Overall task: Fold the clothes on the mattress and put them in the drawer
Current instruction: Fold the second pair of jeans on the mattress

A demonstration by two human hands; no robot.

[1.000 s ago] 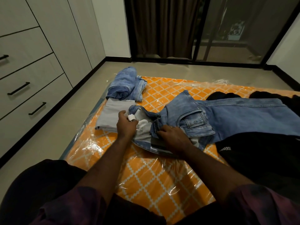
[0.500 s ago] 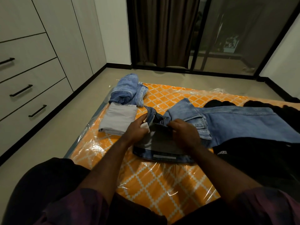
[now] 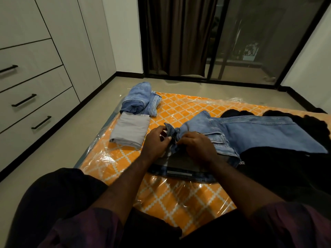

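A pair of light blue jeans [image 3: 254, 133] lies across the orange patterned mattress [image 3: 180, 197], legs stretching right, the waist turned open toward me. My left hand [image 3: 157, 141] and my right hand [image 3: 196, 146] sit close together at the front of the waist, and both pinch the denim flaps there. A folded grey garment [image 3: 130, 131] and a folded blue denim piece [image 3: 139, 99] lie at the mattress's left corner. A black garment [image 3: 286, 167] with white lettering lies to the right, partly over the jeans' legs.
White drawers with black handles [image 3: 24, 100] line the left wall, all closed. Bare floor [image 3: 59, 154] runs between them and the mattress. A dark curtain [image 3: 177, 34] and glass sliding door stand at the far end. The mattress is wrapped in clear plastic.
Both hands have moved up from the spread waistband and come together at the fly, pulling the denim flaps toward each other. The camera has tilted upward slightly.
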